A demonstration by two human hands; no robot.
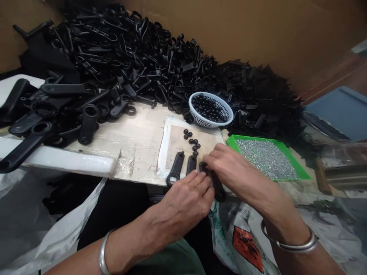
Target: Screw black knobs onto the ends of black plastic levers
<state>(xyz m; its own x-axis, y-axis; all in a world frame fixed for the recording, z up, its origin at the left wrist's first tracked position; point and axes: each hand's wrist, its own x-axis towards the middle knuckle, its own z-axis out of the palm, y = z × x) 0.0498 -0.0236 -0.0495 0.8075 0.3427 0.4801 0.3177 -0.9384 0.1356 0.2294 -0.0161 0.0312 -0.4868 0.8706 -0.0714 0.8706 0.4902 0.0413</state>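
Black plastic crank handles lie in a row at the bench's front edge, one at the left (pixel 176 168) and another in the middle (pixel 191 164). My left hand (pixel 189 196) is closed, its fingertips on a third black crank handle (pixel 203 167) and its palm hiding part of the row. Over that handle's far end, my right hand (pixel 226 164) has its fingers pinched together; whatever is between them is hidden. A further black piece (pixel 219 189) shows beneath the right hand. Small round black knobs (pixel 195 141) sit loose just beyond the handles.
A pale blue basket (pixel 210 123) of black knobs stands behind. To the right is a green tray (pixel 302 173) full of small metal pins or screws. Black plastic parts (pixel 137 49) are heaped at the back, with more crank handles (pixel 65 89) piled left. A printed bag (pixel 246 240) hangs below.
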